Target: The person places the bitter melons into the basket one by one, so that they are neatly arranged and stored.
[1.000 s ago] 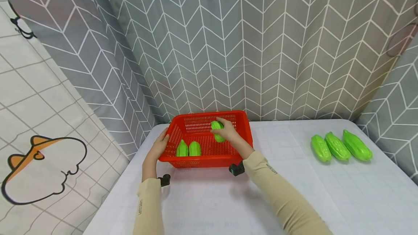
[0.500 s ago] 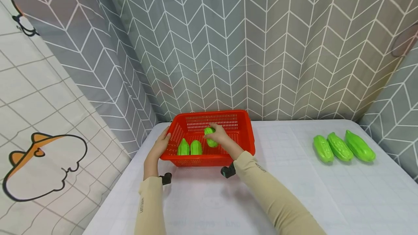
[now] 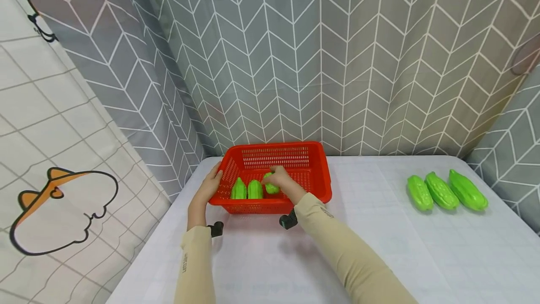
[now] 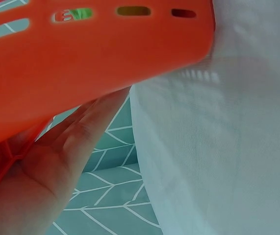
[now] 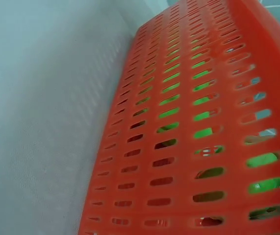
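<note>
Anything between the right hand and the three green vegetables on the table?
Yes, the red basket's right wall. The right hand is inside, holding another green vegetable, and would likely have to clear that rim. Nothing else visible before the three vegetables.

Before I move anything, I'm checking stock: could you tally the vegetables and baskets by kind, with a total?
Basket: 1
Vegetables: 6 (2 lying in the basket, 1 in the right hand, 3 on the table)
Total: 7
</note>
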### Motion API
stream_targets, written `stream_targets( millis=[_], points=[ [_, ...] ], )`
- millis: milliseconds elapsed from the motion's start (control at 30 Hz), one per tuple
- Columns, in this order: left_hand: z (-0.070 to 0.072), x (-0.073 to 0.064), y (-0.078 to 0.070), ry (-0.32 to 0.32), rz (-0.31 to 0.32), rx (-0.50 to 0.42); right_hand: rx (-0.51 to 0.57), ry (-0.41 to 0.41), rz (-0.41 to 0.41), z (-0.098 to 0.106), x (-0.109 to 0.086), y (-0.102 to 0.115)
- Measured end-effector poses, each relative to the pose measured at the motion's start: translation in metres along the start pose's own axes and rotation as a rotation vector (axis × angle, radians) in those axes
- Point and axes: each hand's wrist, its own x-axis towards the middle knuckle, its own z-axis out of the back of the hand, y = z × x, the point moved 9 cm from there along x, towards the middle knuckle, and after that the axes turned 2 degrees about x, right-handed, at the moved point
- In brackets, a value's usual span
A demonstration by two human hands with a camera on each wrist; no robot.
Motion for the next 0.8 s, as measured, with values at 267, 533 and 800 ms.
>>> stream_targets(
  millis=[267,533,800],
  points=[
    [-0.002,-0.001,0.000,0.000,0.013,-0.011,-0.089,-0.025,0.001,-0.020,0.080,-0.054],
    [-0.001,-0.003,-0.004,0.002,0.000,-0.006,-0.097,0.007,-0.161,-0.019,0.023,-0.022],
    [0.001,-0.005,-0.004,0.004,-0.003,-0.004,-0.385,0.074,-0.082,-0.051,0.112,-0.083]
  ],
)
